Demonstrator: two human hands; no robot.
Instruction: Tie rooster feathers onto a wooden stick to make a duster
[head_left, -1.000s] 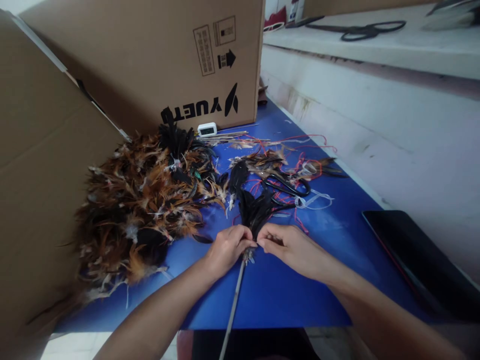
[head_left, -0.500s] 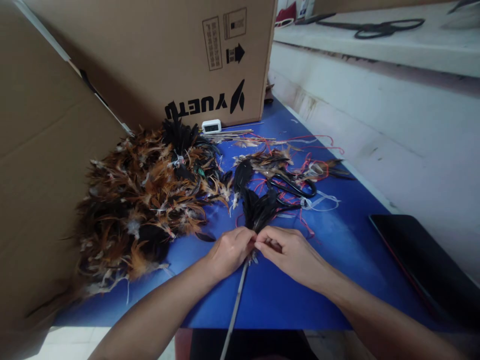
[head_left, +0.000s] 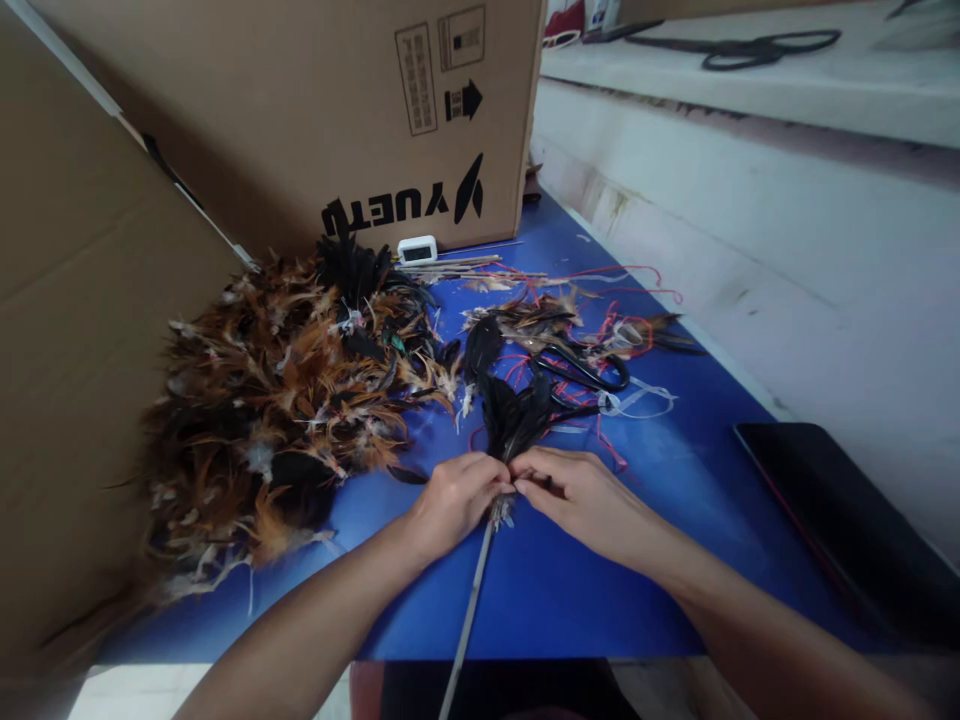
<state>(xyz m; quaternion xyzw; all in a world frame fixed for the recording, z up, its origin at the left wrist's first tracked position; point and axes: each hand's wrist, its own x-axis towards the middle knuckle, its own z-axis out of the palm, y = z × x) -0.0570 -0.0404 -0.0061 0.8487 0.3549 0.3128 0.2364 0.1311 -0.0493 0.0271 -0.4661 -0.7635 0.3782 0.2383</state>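
Black feathers [head_left: 516, 410] fan out from the top of a thin stick [head_left: 472, 610], which slants down past the table's near edge. My left hand [head_left: 459, 500] is closed round the feathers' base where they meet the stick. From the right, my right hand [head_left: 577, 500] presses thumb and forefinger together at the same spot, fingertips touching my left ones. What the right fingers pinch is too small to make out. Pale quill ends [head_left: 502, 510] stick out below my hands. Just beyond the feathers lie black-handled scissors [head_left: 589, 370] among red strings [head_left: 517, 370].
A large heap of brown feather bunches [head_left: 285, 400] covers the left of the blue table [head_left: 570, 600]. Cardboard [head_left: 300, 100] walls the back and left. Loose sticks [head_left: 465, 265] and a small white digital display [head_left: 417, 250] lie behind. A black phone-like slab [head_left: 840, 520] is at right.
My hands stay at the feathers' base, with only slight finger movement. The whole view has shifted a little, so the surroundings sit slightly further left and up.
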